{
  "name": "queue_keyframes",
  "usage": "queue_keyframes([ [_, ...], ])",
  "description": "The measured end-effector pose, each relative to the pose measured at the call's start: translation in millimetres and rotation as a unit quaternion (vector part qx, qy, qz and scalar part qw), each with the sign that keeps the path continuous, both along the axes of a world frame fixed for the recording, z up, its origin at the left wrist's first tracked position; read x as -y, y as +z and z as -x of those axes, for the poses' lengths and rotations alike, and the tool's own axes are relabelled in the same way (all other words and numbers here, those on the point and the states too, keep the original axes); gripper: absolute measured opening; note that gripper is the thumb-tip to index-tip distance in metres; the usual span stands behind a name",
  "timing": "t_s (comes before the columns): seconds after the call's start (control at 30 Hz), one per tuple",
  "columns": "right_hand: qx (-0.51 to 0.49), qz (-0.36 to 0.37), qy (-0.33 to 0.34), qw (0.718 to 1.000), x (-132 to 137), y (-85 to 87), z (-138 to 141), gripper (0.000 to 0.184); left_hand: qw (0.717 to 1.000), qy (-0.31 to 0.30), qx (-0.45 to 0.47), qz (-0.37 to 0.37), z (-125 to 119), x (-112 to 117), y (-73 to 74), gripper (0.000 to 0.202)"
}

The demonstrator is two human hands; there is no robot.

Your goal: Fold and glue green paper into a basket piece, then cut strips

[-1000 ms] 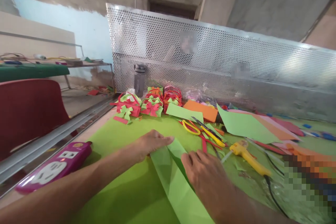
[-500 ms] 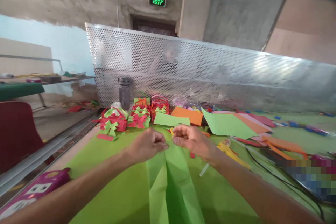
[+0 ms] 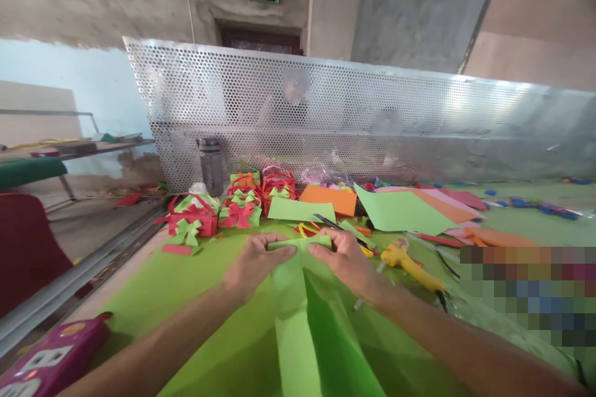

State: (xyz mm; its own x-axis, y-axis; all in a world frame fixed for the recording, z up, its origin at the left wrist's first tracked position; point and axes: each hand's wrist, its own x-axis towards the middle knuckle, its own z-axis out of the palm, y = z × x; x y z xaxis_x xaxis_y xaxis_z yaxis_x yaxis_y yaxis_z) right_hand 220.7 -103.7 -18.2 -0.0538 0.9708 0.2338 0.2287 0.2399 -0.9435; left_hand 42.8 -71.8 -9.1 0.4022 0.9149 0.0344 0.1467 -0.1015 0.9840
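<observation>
A folded sheet of light green paper (image 3: 295, 335) stands out toward me over the green tabletop, its sides opening into a hollow at the near end. My left hand (image 3: 255, 258) pinches the left part of its far edge, thumb on top. On the right part of that edge, my right hand (image 3: 343, 257) grips it the same way, the two thumbs close together. Just beyond the hands lie scissors (image 3: 328, 222) with a dark blade and yellow handles. A yellow glue gun (image 3: 412, 267) rests to the right of my right hand.
Small red and green paper baskets (image 3: 192, 223) with bows stand at the back left, near a grey bottle (image 3: 211, 167). Coloured paper sheets (image 3: 405, 211) lie behind. A purple power strip (image 3: 51, 356) is at the near left. A perforated metal screen (image 3: 335, 99) borders the table.
Both hands have changed grip and now hold the far edge of the green paper flattened, thumbs on top. The view has shifted slightly to the right.
</observation>
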Motion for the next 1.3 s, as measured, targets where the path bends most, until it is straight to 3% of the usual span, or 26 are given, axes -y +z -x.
queue_keyframes([
  [0.4,0.068,0.016,0.01,0.997,6.2,10.9,-10.1,0.014,0.991,-0.03,0.094,0.095,-6.8,3.3,-7.4,0.028],
  [0.77,0.091,-0.02,-0.041,0.995,11.4,6.6,-4.0,0.019,0.954,-0.046,0.202,0.217,-12.3,10.6,-23.8,0.029],
  [1.13,0.11,-0.041,-0.063,0.991,8.3,2.7,-8.0,0.021,0.949,-0.073,0.187,0.244,-10.2,14.6,-24.4,0.03],
  [1.3,0.152,-0.043,-0.005,0.987,2.8,11.9,-16.3,0.015,0.961,-0.079,0.157,0.215,-10.4,15.6,-23.1,0.031],
])
